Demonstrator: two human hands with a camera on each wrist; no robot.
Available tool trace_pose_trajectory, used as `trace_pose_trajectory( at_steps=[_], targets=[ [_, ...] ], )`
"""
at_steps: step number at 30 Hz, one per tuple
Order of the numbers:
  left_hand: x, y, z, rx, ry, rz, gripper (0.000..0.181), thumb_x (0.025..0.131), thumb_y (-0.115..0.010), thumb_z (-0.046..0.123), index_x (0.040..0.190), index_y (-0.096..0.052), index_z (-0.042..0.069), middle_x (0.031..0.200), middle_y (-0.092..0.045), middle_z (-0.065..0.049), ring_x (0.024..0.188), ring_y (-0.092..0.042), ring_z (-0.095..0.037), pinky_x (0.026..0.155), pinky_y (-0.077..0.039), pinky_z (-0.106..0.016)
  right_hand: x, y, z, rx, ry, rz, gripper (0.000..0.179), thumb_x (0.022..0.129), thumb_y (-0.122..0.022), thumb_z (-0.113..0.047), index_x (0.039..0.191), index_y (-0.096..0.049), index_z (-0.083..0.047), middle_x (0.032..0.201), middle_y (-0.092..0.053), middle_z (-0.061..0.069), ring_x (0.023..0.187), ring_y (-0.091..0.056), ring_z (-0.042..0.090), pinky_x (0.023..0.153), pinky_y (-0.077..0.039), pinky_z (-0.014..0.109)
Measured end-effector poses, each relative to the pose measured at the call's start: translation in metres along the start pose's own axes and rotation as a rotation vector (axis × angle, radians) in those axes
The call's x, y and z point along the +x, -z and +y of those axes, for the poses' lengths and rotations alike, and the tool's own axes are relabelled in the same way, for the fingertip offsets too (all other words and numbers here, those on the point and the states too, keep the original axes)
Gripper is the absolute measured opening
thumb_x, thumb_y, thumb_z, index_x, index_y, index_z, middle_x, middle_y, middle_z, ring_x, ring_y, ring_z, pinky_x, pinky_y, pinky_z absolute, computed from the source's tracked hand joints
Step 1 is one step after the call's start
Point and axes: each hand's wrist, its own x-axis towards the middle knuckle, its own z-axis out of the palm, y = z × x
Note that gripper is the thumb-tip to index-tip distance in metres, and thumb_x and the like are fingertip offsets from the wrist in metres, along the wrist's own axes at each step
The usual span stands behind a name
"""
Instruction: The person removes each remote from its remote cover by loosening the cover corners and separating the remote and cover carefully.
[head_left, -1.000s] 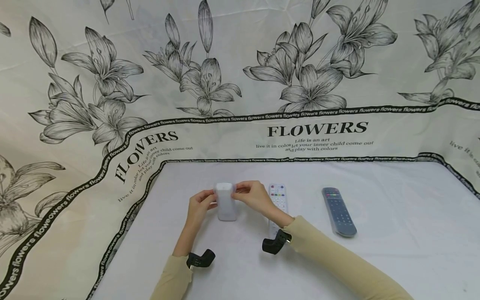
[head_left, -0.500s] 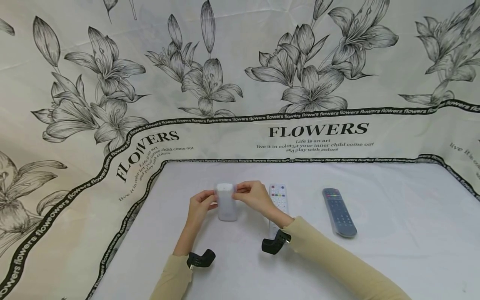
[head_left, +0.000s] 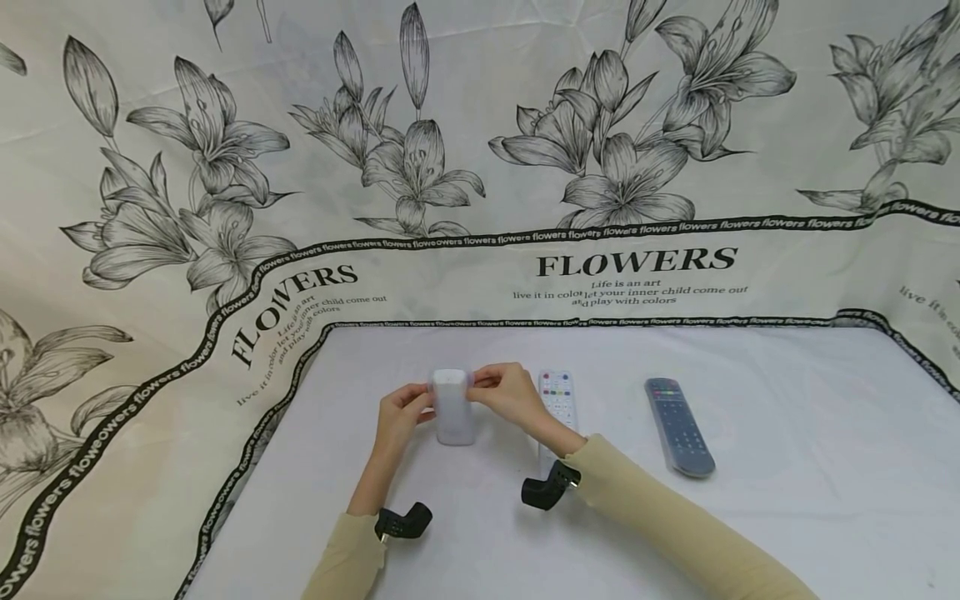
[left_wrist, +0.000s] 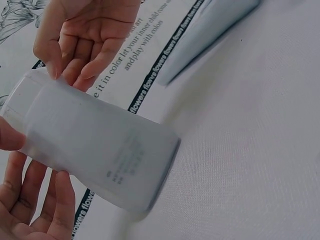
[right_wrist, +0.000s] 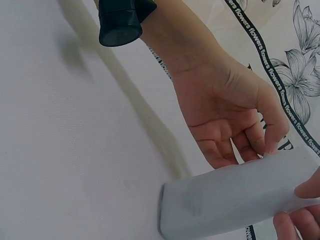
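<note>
A white remote control (head_left: 454, 417) in a translucent sleeve is held up at the left middle of the table, its lower end at the cloth. Faint printing shows through its sleeve (left_wrist: 105, 145) in the left wrist view. My left hand (head_left: 399, 412) pinches its left edge near the top between thumb and fingers. On the opposite edge, my right hand (head_left: 513, 396) pinches the sleeve near its upper end. In the right wrist view, the sleeved remote (right_wrist: 225, 200) slants between both hands' fingertips.
A white remote control (head_left: 557, 396) with coloured buttons lies partly under my right wrist. Farther right lies a dark blue-grey remote control (head_left: 678, 429) in a clear cover. White cloth covers the table (head_left: 810, 433), and a flower-printed curtain (head_left: 480, 192) rises behind it.
Both hands keep their grip on the sleeved remote control at the same spot. The head view shifts very slightly; the other remotes stay in place.
</note>
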Motion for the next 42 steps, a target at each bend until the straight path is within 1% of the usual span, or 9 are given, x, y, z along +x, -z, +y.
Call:
trace_pose_trajectory(
  at_steps=[3, 7, 11, 15, 22, 25, 31, 37, 42],
  targets=[
    [-0.0001, 0.0007, -0.0008, -0.008, -0.001, 0.001, 0.016, 0.084, -0.057, -0.003, 0.094, -0.062, -0.015, 0.073, -0.062, 0.007, 0.069, -0.061, -0.003, 0.067, -0.058, -0.027, 0.0011, -0.0014, -0.0001, -0.002, -0.001, 0.009, 0.02, 0.077, -0.074, -0.009, 0.095, -0.073, -0.001, 0.087, -0.074, 0.011, 0.076, -0.068, 0.015, 0.069, -0.056, 0.028],
    [0.0006, 0.0013, -0.0015, 0.004, -0.001, -0.004, 0.019, 0.084, -0.057, -0.003, 0.097, -0.062, -0.016, 0.076, -0.064, 0.005, 0.071, -0.061, -0.004, 0.067, -0.058, -0.026, 0.0037, -0.0028, 0.002, -0.007, -0.002, 0.02, 0.019, 0.077, -0.073, -0.01, 0.093, -0.073, 0.0, 0.086, -0.074, 0.012, 0.074, -0.067, 0.014, 0.066, -0.055, 0.027],
    [0.0021, 0.0012, -0.0017, 0.031, 0.008, 0.001, 0.022, 0.083, -0.056, -0.002, 0.1, -0.063, -0.016, 0.08, -0.065, 0.004, 0.074, -0.061, -0.004, 0.068, -0.058, -0.025, 0.006, -0.0019, 0.0023, 0.009, -0.019, 0.006, 0.019, 0.078, -0.072, -0.01, 0.093, -0.073, 0.0, 0.088, -0.074, 0.014, 0.072, -0.067, 0.014, 0.068, -0.057, 0.031],
    [0.0032, 0.0004, -0.0021, 0.037, 0.015, 0.011, 0.023, 0.083, -0.055, -0.002, 0.099, -0.063, -0.016, 0.079, -0.064, 0.003, 0.073, -0.061, -0.004, 0.067, -0.057, -0.024, 0.0087, 0.0003, 0.0016, 0.042, -0.045, -0.031, 0.02, 0.079, -0.069, -0.009, 0.095, -0.073, 0.003, 0.091, -0.074, 0.016, 0.071, -0.068, 0.014, 0.073, -0.058, 0.035],
    [0.0027, 0.0004, -0.0033, 0.02, 0.021, 0.006, 0.021, 0.083, -0.055, -0.003, 0.098, -0.062, -0.017, 0.076, -0.062, 0.005, 0.071, -0.06, -0.004, 0.065, -0.057, -0.023, 0.0096, 0.0013, 0.0011, 0.1, -0.122, -0.05, 0.023, 0.079, -0.069, -0.009, 0.097, -0.072, 0.004, 0.094, -0.073, 0.015, 0.072, -0.067, 0.012, 0.073, -0.058, 0.029],
    [0.0012, 0.0003, -0.0027, 0.011, 0.017, 0.001, 0.018, 0.083, -0.055, -0.004, 0.095, -0.062, -0.015, 0.075, -0.062, 0.006, 0.071, -0.06, -0.004, 0.065, -0.057, -0.024, 0.0085, 0.0009, 0.001, 0.109, -0.121, -0.053, 0.022, 0.079, -0.07, -0.009, 0.097, -0.071, 0.004, 0.094, -0.073, 0.015, 0.072, -0.067, 0.011, 0.074, -0.058, 0.029],
    [-0.0029, -0.0005, -0.0029, -0.002, 0.003, 0.008, 0.007, 0.082, -0.055, -0.007, 0.085, -0.061, -0.006, 0.073, -0.06, 0.007, 0.07, -0.058, -0.004, 0.064, -0.056, -0.024, 0.0043, 0.0012, 0.0008, 0.116, -0.112, -0.083, 0.021, 0.079, -0.07, -0.007, 0.096, -0.071, 0.004, 0.094, -0.073, 0.015, 0.074, -0.065, 0.01, 0.074, -0.057, 0.029],
    [-0.0045, -0.0024, -0.0026, -0.003, -0.016, 0.025, 0.009, 0.081, -0.057, -0.007, 0.088, -0.06, -0.013, 0.072, -0.06, 0.007, 0.069, -0.059, -0.003, 0.062, -0.055, -0.02, 0.0049, 0.0023, 0.0017, 0.1, -0.115, -0.084, 0.019, 0.079, -0.069, -0.006, 0.095, -0.071, 0.004, 0.094, -0.073, 0.016, 0.074, -0.066, 0.012, 0.074, -0.058, 0.03],
    [-0.0032, -0.0027, -0.0022, 0.025, -0.017, 0.044, 0.01, 0.081, -0.059, -0.006, 0.088, -0.061, -0.013, 0.071, -0.06, 0.007, 0.067, -0.058, -0.003, 0.061, -0.055, -0.019, 0.0071, 0.0015, -0.0004, 0.099, -0.147, -0.09, 0.02, 0.079, -0.069, -0.006, 0.096, -0.071, 0.003, 0.097, -0.073, 0.015, 0.075, -0.066, 0.013, 0.075, -0.058, 0.031]
  ],
)
